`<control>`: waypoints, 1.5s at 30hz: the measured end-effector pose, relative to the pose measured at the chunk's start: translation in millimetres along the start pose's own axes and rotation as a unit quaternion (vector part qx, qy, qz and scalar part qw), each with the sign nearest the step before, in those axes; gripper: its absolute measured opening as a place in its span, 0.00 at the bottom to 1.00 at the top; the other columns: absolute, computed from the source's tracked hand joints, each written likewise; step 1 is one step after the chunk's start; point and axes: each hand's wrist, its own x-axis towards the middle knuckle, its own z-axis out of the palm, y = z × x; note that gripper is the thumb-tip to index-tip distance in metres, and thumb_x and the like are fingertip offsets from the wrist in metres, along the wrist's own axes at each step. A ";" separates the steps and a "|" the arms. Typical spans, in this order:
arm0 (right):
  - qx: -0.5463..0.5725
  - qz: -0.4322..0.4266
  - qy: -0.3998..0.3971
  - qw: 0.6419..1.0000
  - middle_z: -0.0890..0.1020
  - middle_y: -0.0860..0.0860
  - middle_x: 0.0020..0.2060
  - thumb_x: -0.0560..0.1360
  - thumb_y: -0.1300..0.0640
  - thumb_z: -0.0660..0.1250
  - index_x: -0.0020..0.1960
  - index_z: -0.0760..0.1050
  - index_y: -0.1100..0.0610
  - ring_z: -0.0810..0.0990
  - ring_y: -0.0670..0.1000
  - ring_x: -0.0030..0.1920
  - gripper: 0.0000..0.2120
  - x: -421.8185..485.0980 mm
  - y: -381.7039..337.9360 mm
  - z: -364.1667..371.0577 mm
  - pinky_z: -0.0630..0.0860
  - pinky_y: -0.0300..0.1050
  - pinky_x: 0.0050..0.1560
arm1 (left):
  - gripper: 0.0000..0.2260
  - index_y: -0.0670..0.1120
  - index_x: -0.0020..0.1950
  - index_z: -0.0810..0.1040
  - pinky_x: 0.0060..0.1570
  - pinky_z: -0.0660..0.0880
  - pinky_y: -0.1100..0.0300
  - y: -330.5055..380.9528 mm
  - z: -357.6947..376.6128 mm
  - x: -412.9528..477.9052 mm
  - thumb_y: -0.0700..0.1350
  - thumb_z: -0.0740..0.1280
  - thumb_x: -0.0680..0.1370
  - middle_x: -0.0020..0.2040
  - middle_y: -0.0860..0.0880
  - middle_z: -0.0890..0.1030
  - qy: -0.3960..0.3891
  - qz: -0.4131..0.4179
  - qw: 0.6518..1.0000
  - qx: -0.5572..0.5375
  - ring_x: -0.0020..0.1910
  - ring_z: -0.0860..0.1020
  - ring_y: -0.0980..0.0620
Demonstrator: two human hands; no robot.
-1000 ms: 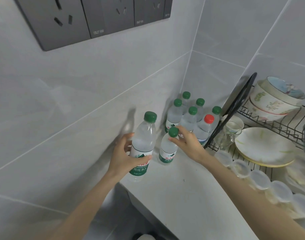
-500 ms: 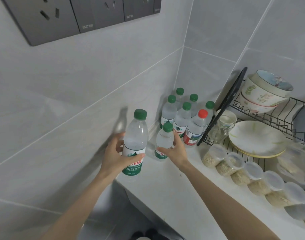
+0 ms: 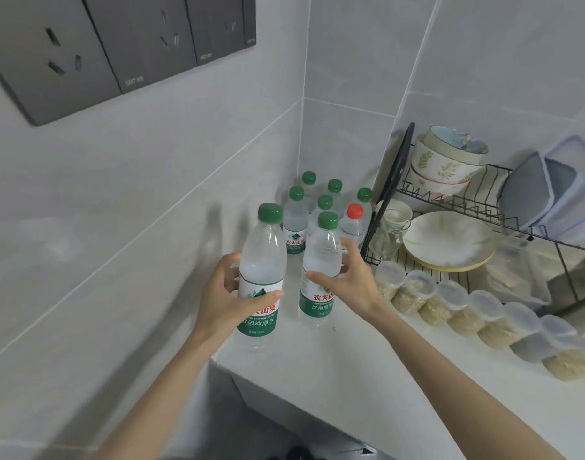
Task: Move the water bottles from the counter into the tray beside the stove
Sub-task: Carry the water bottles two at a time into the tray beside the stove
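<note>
Early on: the left hand (image 3: 224, 300) grips 1 green-capped bottle (image 3: 261, 260) and the right hand (image 3: 347, 280) grips a 2nd bottle (image 3: 319, 260). 6 more bottles (image 3: 294, 220) wait in the far corner of the counter (image 3: 351, 360). No tray is in view.

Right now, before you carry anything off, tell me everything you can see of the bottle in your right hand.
The right-hand bottle is clear, misted plastic with a green screw cap and a white-and-green label with red characters. It is nearly upright over the counter; I cannot tell whether its base is lifted. The right hand grips its middle, thumb in front, fingers round the far side. It does not touch the left-hand bottle.
</note>
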 end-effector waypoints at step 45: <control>-0.045 0.208 0.766 0.607 0.82 0.48 0.49 0.64 0.50 0.79 0.61 0.68 0.44 0.81 0.45 0.47 0.30 -803.0 133.2 -412.7 0.76 0.40 0.46 | 0.31 0.63 0.52 0.74 0.56 0.78 0.51 116.6 612.2 -624.3 0.56 0.80 0.52 0.51 0.52 0.83 -0.758 0.217 0.614 -0.031 0.52 0.81 0.53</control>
